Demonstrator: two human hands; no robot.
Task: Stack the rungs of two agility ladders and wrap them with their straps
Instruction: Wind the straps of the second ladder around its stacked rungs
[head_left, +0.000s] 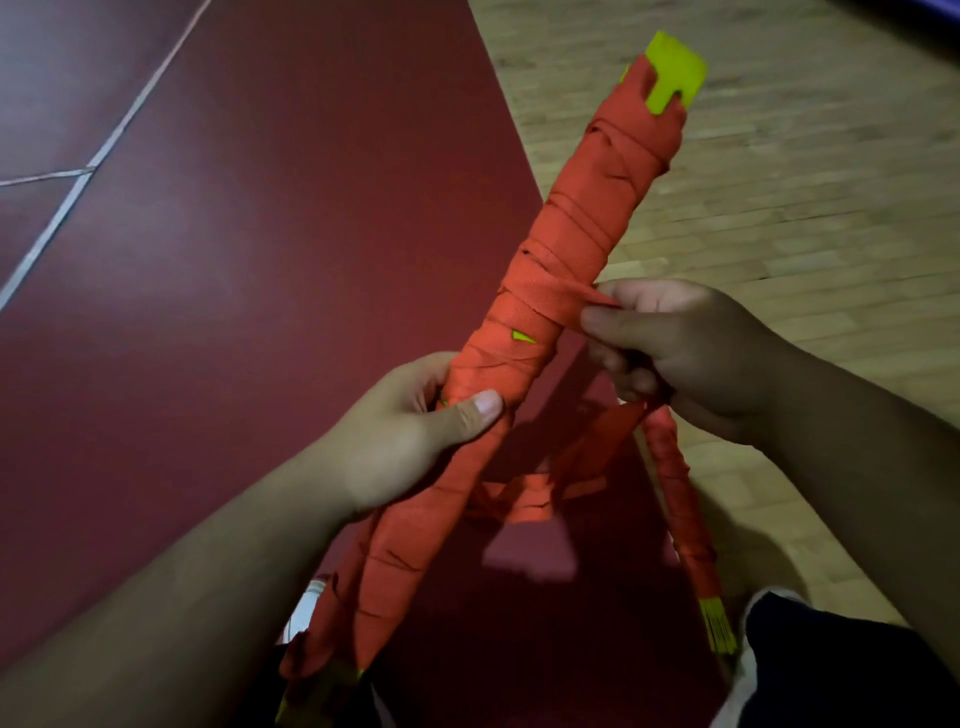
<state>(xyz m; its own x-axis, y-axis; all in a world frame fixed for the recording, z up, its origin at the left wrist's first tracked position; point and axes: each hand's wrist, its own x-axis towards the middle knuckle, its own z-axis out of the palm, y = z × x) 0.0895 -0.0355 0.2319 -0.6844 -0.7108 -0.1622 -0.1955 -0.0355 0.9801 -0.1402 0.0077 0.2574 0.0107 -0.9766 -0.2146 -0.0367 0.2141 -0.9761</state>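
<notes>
left hand (410, 431) gripping wrapped rung bundle (587, 223), right hand (675, 348) apparently pinching orange strap (563, 300)

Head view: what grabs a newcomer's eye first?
The long orange-wrapped bundle of yellow-green plastic rungs slants from the centre to the upper right. The left hand grips its lower part, while the right hand pinches the orange fabric strap beside its middle.
</notes>
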